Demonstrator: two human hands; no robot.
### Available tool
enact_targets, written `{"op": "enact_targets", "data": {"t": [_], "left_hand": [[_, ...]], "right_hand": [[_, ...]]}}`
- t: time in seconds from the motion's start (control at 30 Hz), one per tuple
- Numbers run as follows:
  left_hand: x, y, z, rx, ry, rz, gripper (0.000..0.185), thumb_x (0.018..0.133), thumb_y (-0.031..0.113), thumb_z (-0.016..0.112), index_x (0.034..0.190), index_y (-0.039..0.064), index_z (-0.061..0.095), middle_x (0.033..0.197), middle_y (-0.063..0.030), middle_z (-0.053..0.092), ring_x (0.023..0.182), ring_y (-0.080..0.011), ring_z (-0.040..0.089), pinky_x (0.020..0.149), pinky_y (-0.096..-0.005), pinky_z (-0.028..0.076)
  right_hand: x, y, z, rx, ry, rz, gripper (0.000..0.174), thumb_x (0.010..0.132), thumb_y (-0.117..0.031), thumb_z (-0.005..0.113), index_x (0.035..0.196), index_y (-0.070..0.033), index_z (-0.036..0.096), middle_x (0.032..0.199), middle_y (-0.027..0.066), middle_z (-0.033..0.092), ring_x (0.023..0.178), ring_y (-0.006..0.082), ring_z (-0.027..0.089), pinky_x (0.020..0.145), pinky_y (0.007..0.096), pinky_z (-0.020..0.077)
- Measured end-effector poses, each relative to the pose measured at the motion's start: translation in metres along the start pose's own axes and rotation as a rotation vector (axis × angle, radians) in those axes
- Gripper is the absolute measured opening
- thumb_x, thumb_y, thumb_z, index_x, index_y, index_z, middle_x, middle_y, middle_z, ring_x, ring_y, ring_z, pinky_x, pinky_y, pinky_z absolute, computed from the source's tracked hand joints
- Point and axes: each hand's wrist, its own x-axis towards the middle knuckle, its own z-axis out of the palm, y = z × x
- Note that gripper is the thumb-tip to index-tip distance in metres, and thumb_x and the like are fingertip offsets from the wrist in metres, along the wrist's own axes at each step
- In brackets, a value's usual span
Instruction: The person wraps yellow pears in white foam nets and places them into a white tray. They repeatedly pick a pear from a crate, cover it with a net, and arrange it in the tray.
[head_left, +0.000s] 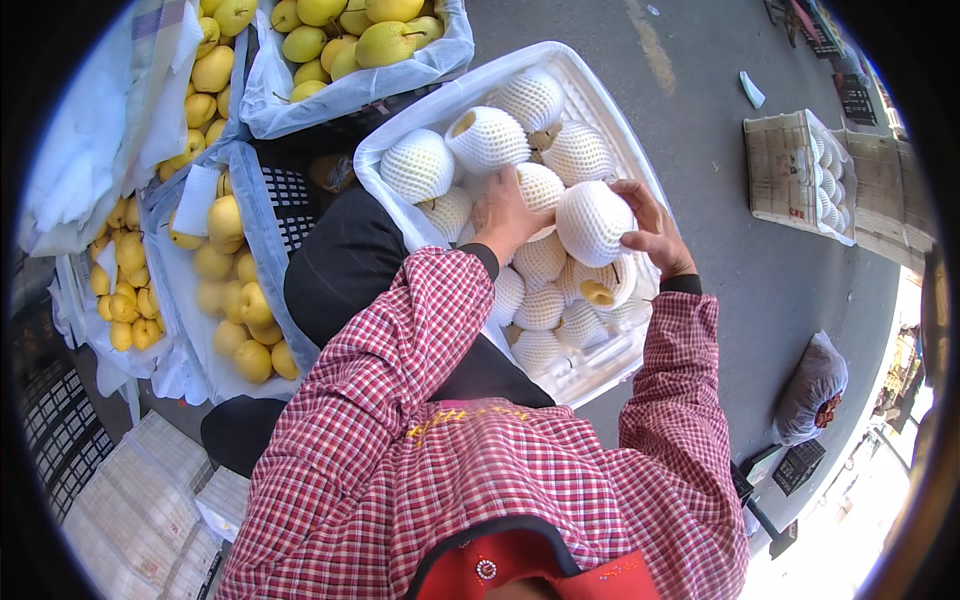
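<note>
My right hand (658, 232) holds a pear in a white foam net (594, 223) by its right side, above the other fruit. My left hand (510, 212) lies over the middle of the crate, its fingers and thumb around another netted pear (540, 186). Both hands are over a white plastic crate (626, 142) with a thin pale liner, tilted by my knee. Several more pears in foam nets (489, 140) sit in it; some nets leave a yellow-brown end bare, as on one pear (598, 292) below my right hand.
Left of me stand lined crates of bare yellow pears (255, 304), with a loose foam net (199, 199) on one. Greener pears (386, 45) fill a crate beyond. Across the grey floor (701, 180) are a crate of wrapped fruit (780, 176) and a filled sack (810, 390).
</note>
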Motion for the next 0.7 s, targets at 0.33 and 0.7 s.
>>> {"op": "enact_targets", "data": {"t": [0.33,0.7], "left_hand": [[-0.001,-0.016,0.008,-0.016,0.143,0.38,0.083,0.077,0.035,0.084,0.145,0.008,0.044,0.131,-0.0148,0.046,0.122,-0.0354,0.052,0.105,-0.0406,0.044],[0.021,-0.039,-0.01,-0.454,0.032,0.367,0.056,0.092,0.027,0.066,0.14,0.001,0.054,0.134,-0.0218,0.06,0.129,-0.0346,0.054,0.112,-0.0386,0.039]], "right_hand": [[0.032,-0.01,0.039,-1.145,0.384,-0.294,0.066,0.083,-0.025,0.077,0.142,-0.015,0.049,0.144,0.0093,0.054,0.12,0.036,0.059,0.103,0.041,0.0485],[0.016,0.014,0.123,-1.256,0.315,-0.248,0.096,0.068,-0.045,0.085,0.147,-0.012,0.043,0.141,0.0198,0.049,0.125,0.0388,0.05,0.11,0.0491,0.0368]]}}
